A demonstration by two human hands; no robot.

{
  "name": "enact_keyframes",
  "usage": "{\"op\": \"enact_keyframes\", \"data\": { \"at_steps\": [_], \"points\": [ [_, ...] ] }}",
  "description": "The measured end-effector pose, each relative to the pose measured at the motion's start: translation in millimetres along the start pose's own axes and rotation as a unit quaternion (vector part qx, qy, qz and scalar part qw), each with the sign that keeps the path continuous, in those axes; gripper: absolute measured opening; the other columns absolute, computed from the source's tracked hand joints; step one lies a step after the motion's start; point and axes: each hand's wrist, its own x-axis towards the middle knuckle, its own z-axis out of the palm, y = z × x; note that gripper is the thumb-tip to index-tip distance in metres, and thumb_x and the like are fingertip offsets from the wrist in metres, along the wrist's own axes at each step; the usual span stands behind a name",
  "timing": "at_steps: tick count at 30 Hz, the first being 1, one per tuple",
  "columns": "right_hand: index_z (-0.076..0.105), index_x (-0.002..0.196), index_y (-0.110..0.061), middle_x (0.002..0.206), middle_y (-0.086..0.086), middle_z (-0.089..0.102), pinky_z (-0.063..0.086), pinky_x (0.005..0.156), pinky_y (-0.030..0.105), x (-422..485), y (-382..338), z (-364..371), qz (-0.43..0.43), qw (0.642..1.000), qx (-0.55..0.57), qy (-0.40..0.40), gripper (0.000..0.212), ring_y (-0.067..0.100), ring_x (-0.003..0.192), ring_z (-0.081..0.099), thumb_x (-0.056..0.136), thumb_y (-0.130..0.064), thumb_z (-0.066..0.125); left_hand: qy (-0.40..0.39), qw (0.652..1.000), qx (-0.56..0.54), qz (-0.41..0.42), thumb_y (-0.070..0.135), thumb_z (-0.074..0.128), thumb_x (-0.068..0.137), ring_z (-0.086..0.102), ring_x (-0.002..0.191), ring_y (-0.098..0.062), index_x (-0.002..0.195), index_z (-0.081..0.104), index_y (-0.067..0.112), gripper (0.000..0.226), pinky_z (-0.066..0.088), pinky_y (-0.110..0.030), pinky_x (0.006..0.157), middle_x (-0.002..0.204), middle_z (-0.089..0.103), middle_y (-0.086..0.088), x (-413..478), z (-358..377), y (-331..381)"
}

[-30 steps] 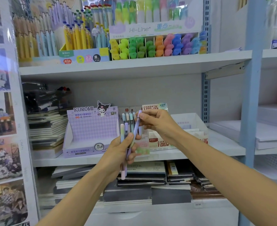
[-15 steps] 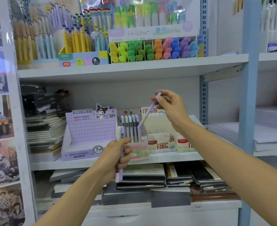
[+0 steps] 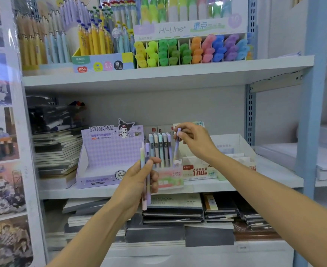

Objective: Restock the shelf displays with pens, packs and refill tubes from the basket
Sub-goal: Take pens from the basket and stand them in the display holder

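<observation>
right hand (image 3: 195,143) pinching lilac pen (image 3: 176,149) upright just over pen holder (image 3: 168,179); left hand (image 3: 139,182) clutching spare pens (image 3: 145,170) beside it. could snag neighbouring pens (image 3: 159,149) if tilted.

Above my pen cup (image 3: 170,179) there is open air up to the upper shelf (image 3: 158,74). The Kuromi box (image 3: 108,157) crowds its left, refill boxes (image 3: 203,170) its right.
</observation>
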Motion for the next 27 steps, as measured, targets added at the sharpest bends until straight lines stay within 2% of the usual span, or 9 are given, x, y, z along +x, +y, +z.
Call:
{"op": "enact_keyframes", "data": {
  "at_steps": [3, 5, 10, 15, 17, 19, 22, 25, 27],
  "points": [
    [0.061, 0.113, -0.005, 0.099, 0.009, 0.072, 0.055, 0.079, 0.018, 3, -2, 0, 0.002, 1.0, 0.005, -0.024, 0.019, 0.014, 0.091, 0.068, 0.096, -0.007, 0.053, -0.014, 1.0, -0.003, -0.012, 0.026, 0.044, 0.102, 0.037, 0.048, -0.011, 0.114, 0.064, 0.012, 0.028, 0.036, -0.021, 0.045, 0.06, 0.044, 0.0, 3, 0, -3],
    [0.058, 0.113, -0.01, 0.097, 0.006, 0.073, 0.054, 0.082, 0.022, 2, -3, 5, 0.009, 1.0, 0.009, -0.018, 0.018, 0.012, 0.092, 0.068, 0.095, -0.007, 0.055, -0.018, 1.0, -0.001, -0.018, 0.025, 0.044, 0.102, 0.034, 0.046, -0.01, 0.117, 0.06, 0.009, 0.027, 0.032, -0.019, 0.043, 0.059, 0.044, 0.002, 5, 0, -5],
    [0.066, 0.099, -0.015, 0.096, -0.005, 0.064, 0.046, 0.079, 0.021, 2, 1, 19, -0.035, 0.997, -0.066, 0.031, 0.01, 0.008, 0.088, 0.059, 0.09, -0.014, 0.066, -0.029, 0.999, 0.004, -0.022, 0.028, 0.046, 0.1, 0.036, 0.046, -0.009, 0.1, 0.055, 0.007, 0.022, 0.032, -0.018, 0.041, 0.06, 0.046, 0.003, 5, -2, -9],
    [0.069, 0.11, -0.02, 0.11, -0.002, 0.05, 0.042, 0.089, 0.026, 1, 2, 19, 0.012, 0.991, -0.134, 0.001, 0.021, 0.011, 0.097, 0.049, 0.089, -0.023, 0.066, -0.035, 0.999, 0.018, -0.013, 0.028, 0.045, 0.101, 0.039, 0.049, -0.009, 0.1, 0.062, 0.008, 0.027, 0.034, -0.019, 0.043, 0.063, 0.049, 0.002, 2, -2, -6],
    [0.068, 0.112, -0.021, 0.11, -0.002, 0.054, 0.041, 0.083, 0.021, -5, -5, 16, -0.002, 0.995, -0.101, 0.024, 0.024, 0.01, 0.095, 0.051, 0.09, -0.03, 0.065, -0.032, 0.999, 0.02, -0.01, 0.028, 0.045, 0.101, 0.04, 0.049, -0.009, 0.101, 0.062, 0.007, 0.027, 0.034, -0.019, 0.044, 0.063, 0.049, 0.002, 1, 0, -5],
    [0.069, 0.104, -0.022, 0.1, -0.006, 0.063, 0.043, 0.076, 0.017, -15, -17, 13, -0.019, 0.999, -0.019, 0.024, 0.018, 0.006, 0.087, 0.058, 0.09, -0.032, 0.065, -0.03, 0.999, 0.025, -0.007, 0.028, 0.045, 0.102, 0.04, 0.049, -0.009, 0.103, 0.062, 0.006, 0.028, 0.034, -0.019, 0.044, 0.063, 0.049, 0.002, 1, 4, -4],
    [0.071, 0.097, -0.02, 0.092, -0.002, 0.072, 0.054, 0.078, 0.02, -28, -33, 13, 0.028, 0.989, 0.126, -0.075, 0.017, 0.005, 0.084, 0.066, 0.086, -0.032, 0.07, -0.024, 0.999, 0.038, -0.003, 0.028, 0.045, 0.102, 0.041, 0.049, -0.009, 0.102, 0.064, 0.008, 0.028, 0.036, -0.019, 0.045, 0.063, 0.049, 0.001, 1, 11, -3],
    [0.072, 0.096, -0.012, 0.083, -0.002, 0.073, 0.053, 0.072, 0.018, -37, -37, 14, 0.049, 0.975, 0.173, -0.13, 0.014, 0.006, 0.077, 0.067, 0.086, -0.023, 0.071, -0.031, 0.999, 0.027, -0.003, 0.031, 0.047, 0.101, 0.046, 0.051, -0.012, 0.102, 0.067, 0.009, 0.03, 0.041, -0.021, 0.047, 0.064, 0.052, -0.002, -1, 16, -2],
    [0.071, 0.094, -0.013, 0.081, -0.003, 0.073, 0.049, 0.065, 0.014, -37, -39, 10, 0.041, 0.971, 0.189, -0.138, 0.009, 0.003, 0.073, 0.066, 0.091, -0.019, 0.066, -0.034, 0.999, 0.018, -0.003, 0.037, 0.05, 0.095, 0.057, 0.055, -0.016, 0.104, 0.067, 0.009, 0.034, 0.05, -0.024, 0.051, 0.068, 0.061, -0.006, -3, 18, 1]
  ]
}}
